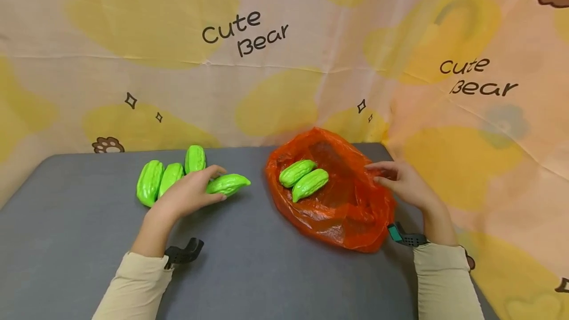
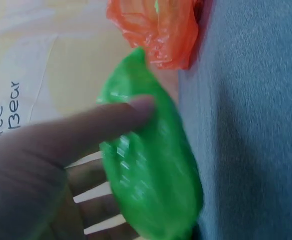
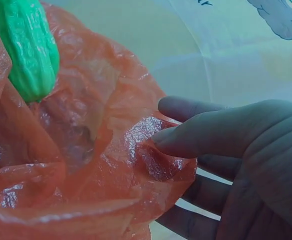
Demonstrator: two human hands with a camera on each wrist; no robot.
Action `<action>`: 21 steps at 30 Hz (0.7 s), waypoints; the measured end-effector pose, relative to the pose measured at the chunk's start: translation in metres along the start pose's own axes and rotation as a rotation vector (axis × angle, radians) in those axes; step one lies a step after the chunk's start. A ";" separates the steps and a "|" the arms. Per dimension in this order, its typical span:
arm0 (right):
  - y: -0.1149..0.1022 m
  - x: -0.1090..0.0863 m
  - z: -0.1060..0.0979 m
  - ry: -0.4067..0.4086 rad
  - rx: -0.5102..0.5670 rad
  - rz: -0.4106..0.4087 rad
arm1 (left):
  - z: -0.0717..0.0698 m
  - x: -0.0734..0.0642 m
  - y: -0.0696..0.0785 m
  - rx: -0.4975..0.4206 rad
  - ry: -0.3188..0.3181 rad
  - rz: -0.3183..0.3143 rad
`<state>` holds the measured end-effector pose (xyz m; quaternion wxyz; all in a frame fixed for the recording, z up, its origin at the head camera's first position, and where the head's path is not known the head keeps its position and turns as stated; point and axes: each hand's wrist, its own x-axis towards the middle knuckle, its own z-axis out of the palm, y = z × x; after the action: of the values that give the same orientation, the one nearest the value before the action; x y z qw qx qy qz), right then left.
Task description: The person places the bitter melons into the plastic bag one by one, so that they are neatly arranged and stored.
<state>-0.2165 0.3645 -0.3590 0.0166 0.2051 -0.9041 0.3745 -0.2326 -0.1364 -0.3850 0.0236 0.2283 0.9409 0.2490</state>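
Observation:
My left hand grips a bright green bitter melon above the grey table. In the left wrist view, the thumb lies across the front of this melon and the other fingers are behind it. An orange-red plastic bag lies spread with its mouth facing up, and two bitter melons rest inside. My right hand holds the bag's right edge. The right wrist view has the thumb on the plastic, with fingers partly hidden behind it.
Left of the bag, three more bitter melons lie on the grey table, partly covered by my left hand. A printed cloth hangs behind the table and along its right side.

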 end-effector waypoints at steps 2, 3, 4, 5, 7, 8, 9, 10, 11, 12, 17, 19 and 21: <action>0.001 -0.001 0.000 0.006 -0.014 0.005 | 0.002 0.004 0.004 -0.029 0.014 -0.009; 0.002 -0.001 0.000 0.008 -0.023 0.009 | 0.003 0.005 0.007 -0.045 0.022 -0.009; 0.002 -0.001 0.000 0.010 -0.029 0.013 | 0.003 0.008 0.010 -0.057 0.027 -0.010; 0.002 -0.001 0.000 0.012 -0.036 0.015 | 0.004 0.011 0.013 -0.070 0.034 -0.005; 0.001 0.000 0.000 0.015 -0.045 0.022 | 0.005 0.017 0.020 -0.087 0.054 0.006; 0.001 0.000 -0.001 0.015 -0.044 0.028 | 0.006 0.021 0.024 -0.094 0.065 0.010; 0.001 0.000 -0.001 0.016 -0.043 0.029 | 0.007 0.024 0.027 -0.097 0.076 0.017; 0.001 0.000 -0.001 0.015 -0.040 0.031 | 0.008 0.028 0.031 -0.098 0.085 0.017; 0.001 0.000 -0.001 0.015 -0.039 0.032 | 0.009 0.031 0.034 -0.100 0.093 0.018; 0.001 0.000 -0.001 0.014 -0.035 0.033 | 0.010 0.034 0.038 -0.103 0.098 0.017; 0.001 -0.002 -0.001 0.011 -0.029 0.046 | 0.014 0.048 0.052 -0.116 0.115 0.016; 0.001 -0.001 -0.002 0.015 -0.036 0.049 | 0.014 0.054 0.057 -0.117 0.128 0.025; 0.001 -0.001 -0.003 0.019 -0.044 0.051 | 0.014 0.059 0.064 -0.122 0.139 0.038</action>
<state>-0.2163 0.3672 -0.3577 0.0200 0.1783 -0.9168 0.3567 -0.2565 -0.0549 -0.3624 -0.0324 0.2264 0.9189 0.3216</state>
